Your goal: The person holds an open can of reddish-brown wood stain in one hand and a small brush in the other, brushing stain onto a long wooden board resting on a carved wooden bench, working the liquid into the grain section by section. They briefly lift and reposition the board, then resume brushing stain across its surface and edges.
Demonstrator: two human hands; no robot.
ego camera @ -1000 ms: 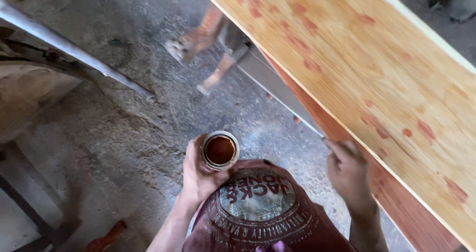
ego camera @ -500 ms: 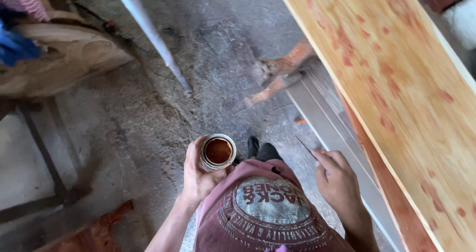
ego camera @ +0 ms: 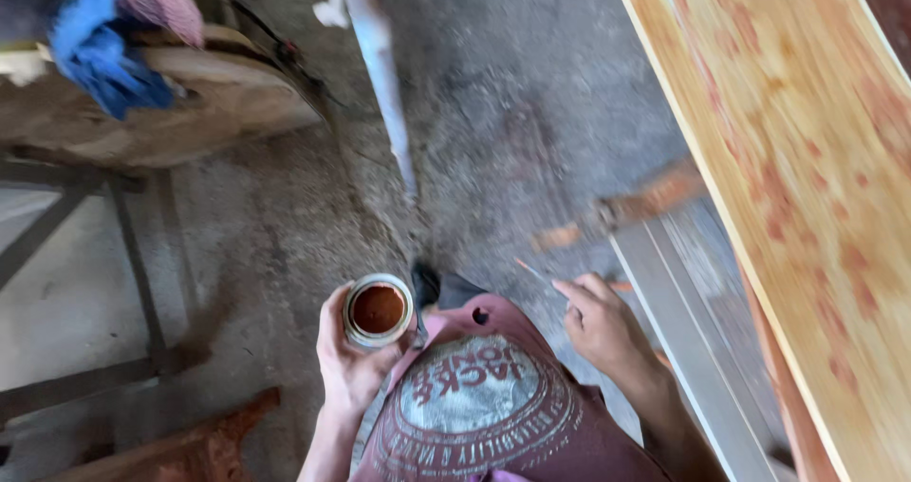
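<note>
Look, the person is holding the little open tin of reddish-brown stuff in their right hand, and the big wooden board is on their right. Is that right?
Not quite. The head view shows the tin in the left hand, not the right. The right hand holds only something thin. The wooden board is indeed on their right.

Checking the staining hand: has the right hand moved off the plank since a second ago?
Yes. The right hand has pulled left, off the stained plank's edge, and now hangs over the floor beside the shirt, thin stick in its fingers.
</note>
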